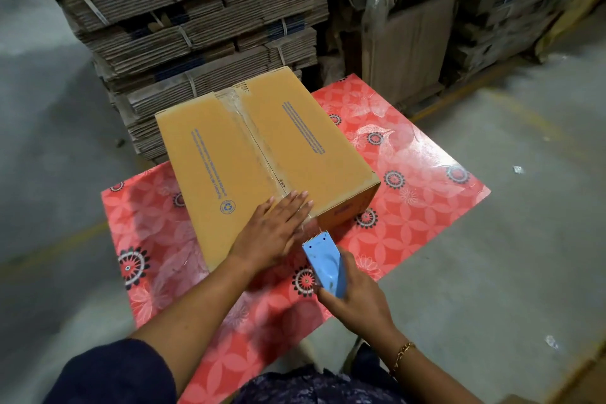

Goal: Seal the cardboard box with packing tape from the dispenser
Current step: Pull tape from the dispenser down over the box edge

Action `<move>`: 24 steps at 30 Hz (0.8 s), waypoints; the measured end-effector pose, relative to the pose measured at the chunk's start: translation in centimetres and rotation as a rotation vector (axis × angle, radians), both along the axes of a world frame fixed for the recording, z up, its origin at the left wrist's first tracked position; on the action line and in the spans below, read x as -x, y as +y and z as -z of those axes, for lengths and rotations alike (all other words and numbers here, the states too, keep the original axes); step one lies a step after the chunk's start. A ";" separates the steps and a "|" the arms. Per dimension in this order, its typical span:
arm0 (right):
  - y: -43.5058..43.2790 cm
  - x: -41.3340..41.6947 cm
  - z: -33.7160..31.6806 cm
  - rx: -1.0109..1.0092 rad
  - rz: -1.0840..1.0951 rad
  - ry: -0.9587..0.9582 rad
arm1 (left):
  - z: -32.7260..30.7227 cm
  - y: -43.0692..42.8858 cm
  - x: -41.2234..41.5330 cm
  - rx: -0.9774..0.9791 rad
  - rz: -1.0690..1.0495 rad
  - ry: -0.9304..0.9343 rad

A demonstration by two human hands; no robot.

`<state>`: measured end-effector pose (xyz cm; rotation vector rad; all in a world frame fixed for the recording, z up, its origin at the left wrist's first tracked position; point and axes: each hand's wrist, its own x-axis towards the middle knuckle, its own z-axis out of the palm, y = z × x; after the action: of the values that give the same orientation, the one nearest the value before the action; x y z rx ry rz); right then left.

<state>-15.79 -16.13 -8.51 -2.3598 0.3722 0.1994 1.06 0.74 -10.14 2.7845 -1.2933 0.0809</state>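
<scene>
A closed brown cardboard box (229,154) with blue print lies on a red flowered table (426,180). Clear packing tape (259,147) runs along its middle seam from the far end to the near edge. My left hand (273,233) lies flat, fingers together, on the near end of the seam and over the box's near edge. My right hand (354,298) grips a light blue tape dispenser (326,264) just below and in front of that edge, its toothed blade pointing at the box. A short stretch of tape runs from the blade to the box.
Tall stacks of strapped flat cardboard (196,20) stand behind the table. More stacked, plastic-wrapped cartons (426,10) stand at the back right. Grey concrete floor (524,239) lies on both sides of the table.
</scene>
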 end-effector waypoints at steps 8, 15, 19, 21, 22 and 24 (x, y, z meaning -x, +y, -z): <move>-0.7 2.5 -0.3 0.058 0.016 0.117 | 0.0 0.0 0.1 0.002 0.000 0.011; -1.5 -2.7 -4.4 0.252 -0.130 0.333 | 0.0 -0.1 0.4 -0.001 -0.014 -0.025; -1.1 -8.7 -7.1 0.209 -0.233 0.532 | -0.1 -0.1 0.4 -0.027 -0.013 -0.039; -0.9 -11.5 -8.5 0.160 -0.298 0.607 | -0.2 -0.1 0.4 -0.030 -0.008 -0.040; -0.8 -12.6 -8.9 0.143 -0.347 0.639 | -0.2 -0.1 0.4 -0.030 -0.007 -0.037; -0.8 -13.7 -9.0 0.177 -0.433 0.708 | -0.2 -0.2 0.4 -0.035 -0.009 -0.036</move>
<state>-2.12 -16.92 0.47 -2.4513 0.1997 1.2660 0.66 0.58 -9.93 2.8317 -1.3024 0.1105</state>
